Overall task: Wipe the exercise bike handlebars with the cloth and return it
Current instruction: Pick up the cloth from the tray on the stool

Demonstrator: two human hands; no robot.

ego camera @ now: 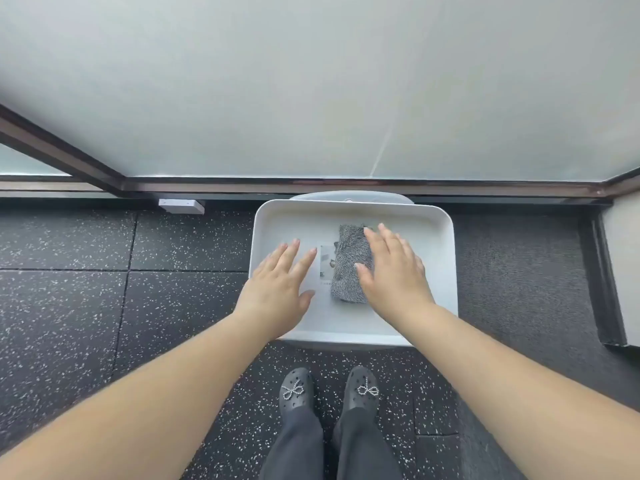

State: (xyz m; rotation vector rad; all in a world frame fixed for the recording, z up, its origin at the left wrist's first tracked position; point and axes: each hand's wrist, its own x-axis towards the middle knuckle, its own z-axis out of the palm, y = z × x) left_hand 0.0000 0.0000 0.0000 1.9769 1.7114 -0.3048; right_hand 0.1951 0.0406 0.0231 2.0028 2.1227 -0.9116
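A dark floor (69, 289) with white specks is seen on the left side. Next, the left hand (277, 289) is held flat over the left edge of a white tray (440, 244). Its fingers are straight and apart, and nothing is held in its grip. A small paper card (325, 265) is seen lying in the tray, just beside those fingers. The grey cloth (349, 268) is found next, folded and lying in the middle of the tray, partly on the card. The right hand (394, 271) is laid flat on the right side of the cloth. Its fingers are straight too, so the cloth is touched but not gripped. Two dark shoes (329, 393) are seen below the tray. No exercise bike is seen here. It cannot be told whether the cloth is about to be picked up or has been put back. If it is the start, the cloth must be pinched and lifted next.
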